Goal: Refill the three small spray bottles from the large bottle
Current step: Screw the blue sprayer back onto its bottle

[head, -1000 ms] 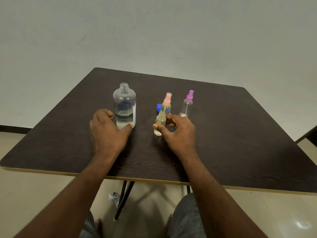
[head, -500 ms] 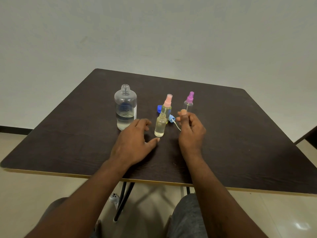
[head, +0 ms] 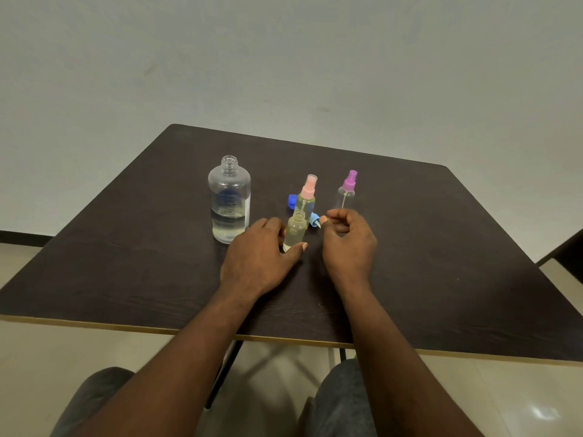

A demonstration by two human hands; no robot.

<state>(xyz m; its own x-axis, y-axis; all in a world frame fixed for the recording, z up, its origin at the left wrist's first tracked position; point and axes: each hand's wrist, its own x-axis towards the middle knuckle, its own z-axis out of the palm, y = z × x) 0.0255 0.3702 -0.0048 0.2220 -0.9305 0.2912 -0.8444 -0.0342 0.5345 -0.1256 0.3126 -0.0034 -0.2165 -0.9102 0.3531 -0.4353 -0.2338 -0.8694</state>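
Our left hand [head: 262, 250] wraps thumb and fingers round the base of the uncapped small bottle [head: 295, 230] at the middle of the table [head: 441, 247], while our right hand [head: 347, 244] pinches the light-blue spray head [head: 314, 221] just right of its neck. That bottle looks nearly full of pale yellowish liquid, so we judge the head goes back on: hold the base firm, steer the dip tube straight into the neck, then twist without squeezing. The large bottle [head: 229, 203], left, stands open and roughly a third full of clear liquid; its blue cap [head: 292, 200] lies farther back. The pink-topped bottle [head: 307, 197] holds yellowish liquid; the purple-topped bottle [head: 347, 193] looks empty.
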